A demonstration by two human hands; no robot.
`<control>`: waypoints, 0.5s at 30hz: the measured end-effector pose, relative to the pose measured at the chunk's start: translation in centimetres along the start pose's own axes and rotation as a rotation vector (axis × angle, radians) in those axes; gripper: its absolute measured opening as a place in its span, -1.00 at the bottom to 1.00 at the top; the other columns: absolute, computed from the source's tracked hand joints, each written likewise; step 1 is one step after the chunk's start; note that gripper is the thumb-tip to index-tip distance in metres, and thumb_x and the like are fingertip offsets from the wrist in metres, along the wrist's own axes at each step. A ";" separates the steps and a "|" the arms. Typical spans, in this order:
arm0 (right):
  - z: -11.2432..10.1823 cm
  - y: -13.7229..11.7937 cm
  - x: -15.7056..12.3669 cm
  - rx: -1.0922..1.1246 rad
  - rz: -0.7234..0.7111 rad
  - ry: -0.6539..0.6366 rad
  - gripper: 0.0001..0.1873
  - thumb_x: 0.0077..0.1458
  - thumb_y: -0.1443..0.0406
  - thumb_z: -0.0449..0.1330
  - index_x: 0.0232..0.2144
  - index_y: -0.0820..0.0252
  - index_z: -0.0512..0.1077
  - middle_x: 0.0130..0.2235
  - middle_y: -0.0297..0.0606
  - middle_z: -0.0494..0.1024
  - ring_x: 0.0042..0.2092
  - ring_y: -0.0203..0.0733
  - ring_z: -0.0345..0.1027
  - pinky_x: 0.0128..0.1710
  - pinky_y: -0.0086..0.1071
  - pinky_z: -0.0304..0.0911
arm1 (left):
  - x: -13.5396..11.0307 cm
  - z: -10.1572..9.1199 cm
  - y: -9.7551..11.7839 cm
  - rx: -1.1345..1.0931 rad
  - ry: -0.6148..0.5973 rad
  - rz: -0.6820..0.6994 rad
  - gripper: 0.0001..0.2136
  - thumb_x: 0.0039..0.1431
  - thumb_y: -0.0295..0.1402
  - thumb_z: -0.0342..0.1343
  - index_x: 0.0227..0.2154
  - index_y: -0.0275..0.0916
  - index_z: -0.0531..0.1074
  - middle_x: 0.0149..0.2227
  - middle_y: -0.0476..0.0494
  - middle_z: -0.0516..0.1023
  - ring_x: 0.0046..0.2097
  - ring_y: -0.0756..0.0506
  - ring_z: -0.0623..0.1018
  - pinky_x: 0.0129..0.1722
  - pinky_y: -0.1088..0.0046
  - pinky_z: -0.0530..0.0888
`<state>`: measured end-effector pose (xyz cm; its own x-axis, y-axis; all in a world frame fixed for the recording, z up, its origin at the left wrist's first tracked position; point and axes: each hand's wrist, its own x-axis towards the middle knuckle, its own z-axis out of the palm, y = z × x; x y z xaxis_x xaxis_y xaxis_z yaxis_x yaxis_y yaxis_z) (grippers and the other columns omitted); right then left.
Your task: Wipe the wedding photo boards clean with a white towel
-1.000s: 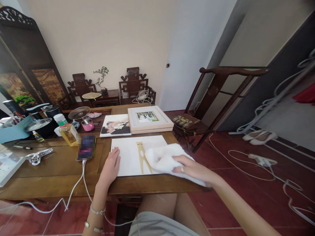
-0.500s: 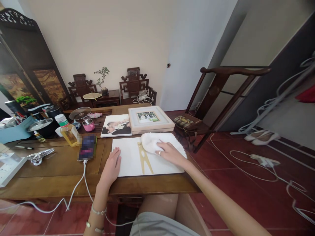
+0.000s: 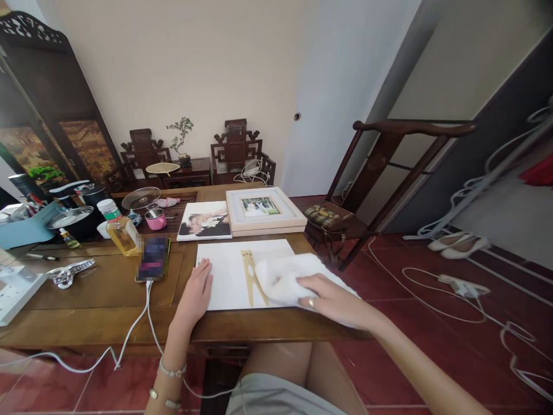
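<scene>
A white board or album cover (image 3: 224,288) with a gold figure (image 3: 249,276) on it lies flat near the table's front edge; which of the two it is I cannot tell. My left hand (image 3: 200,291) rests flat on its left edge, fingers stretched out. My right hand (image 3: 326,297) grips a fluffy white cloth (image 3: 287,274) that lies over the board's right part and hangs past its right side. The cloth covers part of the gold figure's right leg.
Behind the board are a photo book (image 3: 205,222) and a boxed picture frame (image 3: 265,210). To the left lie a phone (image 3: 153,259) on a white cable, an oil bottle (image 3: 123,230), a pink mug (image 3: 155,219) and a hair claw (image 3: 71,272). A wooden chair (image 3: 384,150) stands at the right.
My right hand has drawn the cloth toward me and to the right, baring the board's upper right part. My left hand has stayed in place.
</scene>
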<state>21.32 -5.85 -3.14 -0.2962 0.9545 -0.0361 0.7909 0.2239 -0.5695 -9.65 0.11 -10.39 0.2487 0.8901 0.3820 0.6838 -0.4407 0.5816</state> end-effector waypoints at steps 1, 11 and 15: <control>0.1 0.0 1.3 -0.011 -0.030 0.038 -0.89 -0.06 0.27 0.04 -0.57 0.14 0.27 -0.43 -0.28 0.43 -0.26 -0.08 0.32 -0.25 -0.34 0.19 | 0.0 0.0 0.0 -0.003 0.001 0.000 -0.64 0.27 -0.33 -0.15 0.06 -0.28 0.32 0.19 -0.27 0.28 0.25 -0.16 0.20 0.24 0.11 0.10; 3.0 -1.9 9.0 -0.111 -0.166 0.201 -0.85 -0.03 0.43 -0.07 -0.49 0.16 0.26 -0.44 -0.24 0.44 -0.23 -0.04 0.32 -0.07 -0.16 0.11 | 0.0 -0.2 0.4 -0.002 -0.015 -0.023 -0.64 0.27 -0.33 -0.16 0.06 -0.32 0.32 0.19 -0.31 0.28 0.25 -0.16 0.20 0.25 0.12 0.08; 4.3 -2.5 5.7 -0.177 -0.299 0.159 -0.76 -0.15 0.52 -0.03 -0.42 0.20 0.33 -0.08 -0.01 0.47 0.15 0.06 0.14 0.15 0.00 -0.10 | 0.0 -0.1 0.5 -0.009 -0.005 -0.006 -0.65 0.27 -0.34 -0.15 0.06 -0.29 0.32 0.18 -0.29 0.29 0.25 -0.16 0.21 0.24 0.10 0.10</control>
<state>15.30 -1.79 -5.46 -0.4521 0.8574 0.2457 0.7667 0.5144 -0.3841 -9.43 -0.11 -10.02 0.2483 0.8933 0.3747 0.6789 -0.4364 0.5905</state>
